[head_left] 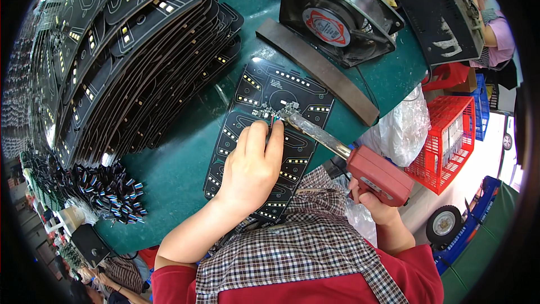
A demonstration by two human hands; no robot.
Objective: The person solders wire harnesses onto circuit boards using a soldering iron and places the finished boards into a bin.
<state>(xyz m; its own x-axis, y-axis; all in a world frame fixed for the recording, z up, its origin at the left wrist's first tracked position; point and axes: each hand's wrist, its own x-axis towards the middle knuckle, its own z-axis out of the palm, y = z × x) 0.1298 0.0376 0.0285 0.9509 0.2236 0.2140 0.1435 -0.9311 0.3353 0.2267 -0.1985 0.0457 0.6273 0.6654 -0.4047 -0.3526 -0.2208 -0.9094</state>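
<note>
At the far left we see tall stacks of black circuit boards (146,62) leaning across the green bench (185,169), with a bundle of cut wires (121,194) just below them, its tips pointing right. Our left hand (250,163) comes next, palm down over a single black board (295,143), which lies aslant on the bench in front of us, its lower end near our checked apron (287,247). The left fingers are nearly closed, index and neighbour almost together, pinching a few thin coloured wires (274,119) at a cluster of small parts (263,111) across the board's middle. The metal rod of our soldering iron (379,174) slants in from the right to that cluster; we cannot tell whether its tip touches the wires. Beyond the board lie a dark curved bar (318,70) and, behind it, a black fan (332,17). Further right, our right hand (376,208) has its fingers curled round the iron's red handle. Past it we see a clear plastic bag (399,129) and a red crate (444,141).
</note>
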